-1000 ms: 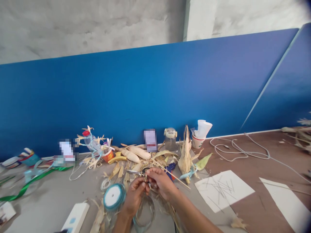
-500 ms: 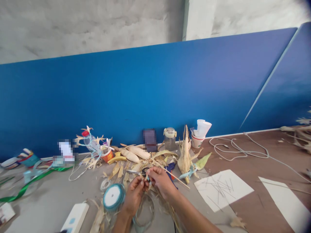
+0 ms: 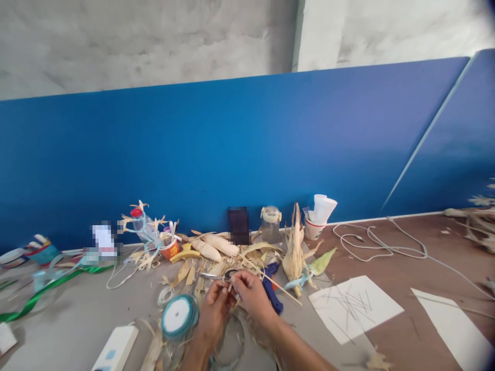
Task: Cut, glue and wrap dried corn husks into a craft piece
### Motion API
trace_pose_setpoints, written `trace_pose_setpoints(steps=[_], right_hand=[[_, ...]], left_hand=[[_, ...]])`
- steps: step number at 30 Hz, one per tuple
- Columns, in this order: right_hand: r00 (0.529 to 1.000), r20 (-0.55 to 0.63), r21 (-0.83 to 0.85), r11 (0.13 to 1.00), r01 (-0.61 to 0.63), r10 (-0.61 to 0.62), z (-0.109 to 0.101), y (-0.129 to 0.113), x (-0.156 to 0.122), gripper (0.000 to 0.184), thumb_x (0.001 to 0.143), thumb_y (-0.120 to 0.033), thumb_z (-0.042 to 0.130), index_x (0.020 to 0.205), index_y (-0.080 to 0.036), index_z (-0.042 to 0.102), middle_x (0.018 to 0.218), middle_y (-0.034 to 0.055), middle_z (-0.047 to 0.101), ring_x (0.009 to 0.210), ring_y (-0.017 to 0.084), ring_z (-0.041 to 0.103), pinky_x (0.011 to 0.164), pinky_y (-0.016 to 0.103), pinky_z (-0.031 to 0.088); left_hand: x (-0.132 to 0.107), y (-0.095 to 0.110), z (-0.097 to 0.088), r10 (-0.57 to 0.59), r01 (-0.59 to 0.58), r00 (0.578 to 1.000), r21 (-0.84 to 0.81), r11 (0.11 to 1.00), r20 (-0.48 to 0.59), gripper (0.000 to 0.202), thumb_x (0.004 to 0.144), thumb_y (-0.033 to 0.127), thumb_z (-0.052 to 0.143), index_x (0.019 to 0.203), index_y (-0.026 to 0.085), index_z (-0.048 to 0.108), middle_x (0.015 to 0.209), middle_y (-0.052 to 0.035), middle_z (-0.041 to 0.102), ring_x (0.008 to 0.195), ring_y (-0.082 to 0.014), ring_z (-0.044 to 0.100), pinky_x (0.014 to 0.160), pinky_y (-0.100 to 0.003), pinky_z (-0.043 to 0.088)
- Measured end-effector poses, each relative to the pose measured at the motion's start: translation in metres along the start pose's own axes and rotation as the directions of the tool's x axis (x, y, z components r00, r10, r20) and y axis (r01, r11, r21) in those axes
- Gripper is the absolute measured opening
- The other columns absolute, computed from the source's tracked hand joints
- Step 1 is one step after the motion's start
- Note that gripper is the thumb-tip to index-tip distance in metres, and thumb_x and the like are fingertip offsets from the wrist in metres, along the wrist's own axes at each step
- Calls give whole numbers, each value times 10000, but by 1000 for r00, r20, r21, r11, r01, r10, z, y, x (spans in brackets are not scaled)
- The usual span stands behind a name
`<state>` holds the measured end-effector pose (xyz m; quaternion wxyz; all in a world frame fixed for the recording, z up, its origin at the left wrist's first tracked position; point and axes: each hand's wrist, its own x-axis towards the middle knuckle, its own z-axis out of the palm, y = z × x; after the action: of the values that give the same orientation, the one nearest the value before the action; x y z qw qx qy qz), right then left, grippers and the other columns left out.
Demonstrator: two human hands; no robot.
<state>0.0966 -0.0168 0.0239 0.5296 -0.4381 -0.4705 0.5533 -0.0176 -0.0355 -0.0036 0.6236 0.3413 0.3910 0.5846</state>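
In front of me, my left hand [image 3: 215, 308] and my right hand [image 3: 252, 294] meet fingertip to fingertip. Both pinch a small pale strip of corn husk [image 3: 231, 287], mostly covered by the fingers. Just beyond them lie scissors [image 3: 211, 275], partly hidden, among scattered dry husks [image 3: 190, 273]. A spool of teal ribbon [image 3: 178, 316] lies left of my left hand, with a small roll of white tape [image 3: 165, 296] behind it. Beside my right hand is a blue glue gun [image 3: 274, 296], crossed by a thin wooden stick [image 3: 284, 289]. Below the hands is a loose ring-shaped coil [image 3: 243, 340].
Whole husked bundles [image 3: 220, 245], a lidded jar [image 3: 270, 224], and a paper cup [image 3: 315, 226] stand along the blue partition [image 3: 216, 154]. White paper with thin wires [image 3: 356, 309] lies right. A power strip [image 3: 118, 348] sits front left; a white cable [image 3: 386, 250] trails right.
My fingertips have shifted slightly on the husk strip, and my right hand has come a little lower and nearer the left. The view has tilted slightly; more of the glue gun shows.
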Motion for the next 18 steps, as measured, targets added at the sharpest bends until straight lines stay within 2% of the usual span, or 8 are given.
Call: trace_pose_setpoints(steps=[7, 10, 13, 16, 18], right_hand=[[1000, -22, -74, 997, 12, -14, 10, -7, -9, 216, 732, -366, 557, 588, -207, 535, 539, -11, 511, 533, 152, 484, 534, 260, 390], [999, -20, -120, 992, 40, -43, 9, -9, -10, 209, 749, -353, 556, 608, -199, 561, 571, -1, 546, 580, 159, 509, 577, 262, 403], [988, -40, -190, 972, 137, -147, -7, -18, 1, 221, 790, -368, 531, 702, -183, 615, 651, 15, 590, 645, 169, 534, 610, 264, 413], [961, -108, -323, 923, 208, -254, -33, -33, 26, 254, 837, -370, 484, 824, -171, 641, 690, 28, 619, 653, 178, 558, 606, 270, 429], [925, -140, -489, 837, 245, -352, -47, -39, 49, 255, 861, -326, 463, 959, -169, 638, 838, 63, 674, 753, 200, 609, 669, 286, 461]], left_hand=[[6, -10, -9, 108, -99, 993, 140, 985, -55, 344, 663, 447, 775, 770, 163, 612, 618, 12, 601, 528, -112, 506, 521, -232, 386], [8, -7, -9, 125, -112, 988, 130, 985, -88, 358, 633, 446, 796, 752, 162, 613, 593, 15, 601, 506, -105, 497, 507, -224, 382], [8, -2, -9, 130, -119, 981, 89, 989, -141, 390, 597, 466, 810, 751, 165, 616, 578, 8, 610, 492, -105, 494, 492, -221, 376], [10, 0, -10, 130, -119, 974, 70, 990, -183, 409, 570, 474, 820, 754, 169, 618, 585, 4, 624, 478, -103, 490, 485, -223, 372], [10, -1, -12, 130, -119, 970, 63, 991, -207, 409, 574, 475, 815, 769, 175, 618, 597, 11, 632, 473, -98, 487, 489, -223, 372]])
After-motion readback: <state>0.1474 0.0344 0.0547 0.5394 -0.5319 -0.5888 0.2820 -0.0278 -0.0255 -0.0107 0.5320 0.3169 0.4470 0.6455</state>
